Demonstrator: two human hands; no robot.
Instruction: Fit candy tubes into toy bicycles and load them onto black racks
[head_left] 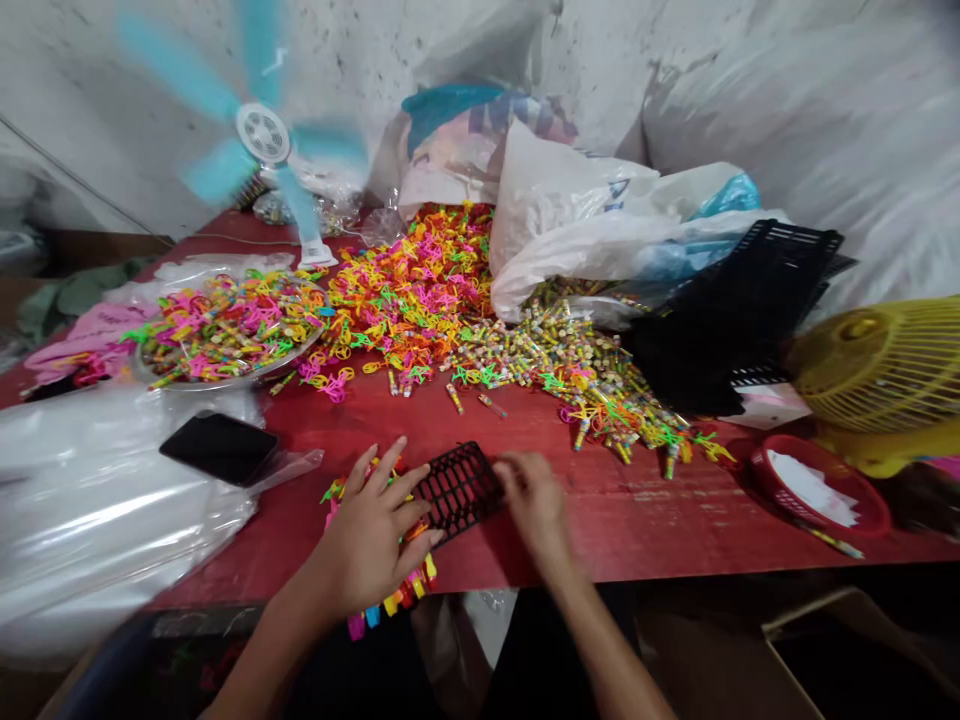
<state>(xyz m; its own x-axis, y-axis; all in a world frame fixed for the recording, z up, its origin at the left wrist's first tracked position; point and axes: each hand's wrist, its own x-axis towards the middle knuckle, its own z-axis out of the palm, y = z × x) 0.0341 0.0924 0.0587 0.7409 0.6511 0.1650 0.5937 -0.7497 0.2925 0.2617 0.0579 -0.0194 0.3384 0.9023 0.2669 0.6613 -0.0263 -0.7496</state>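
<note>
A black plastic grid tray (461, 490) with rows of slots lies on the red table in front of me. My left hand (375, 535) is spread with fingers apart, resting over the tray's left end and a row of small colourful plastic toys (411, 590). The palm hides most of those toys, and some stick out past the table's front edge. At the tray's right end, my right hand (536, 505) has its fingers curled in against the edge; it is slightly blurred.
Behind lie heaps of coloured plastic toys (420, 290) and small printed tubes (517, 350). A filled round tray (225, 382), a phone (219, 448) and clear plastic bags (112, 500) are left. Black trays (720, 310), a red basket (877, 515) and a yellow fan (885, 370) stand right.
</note>
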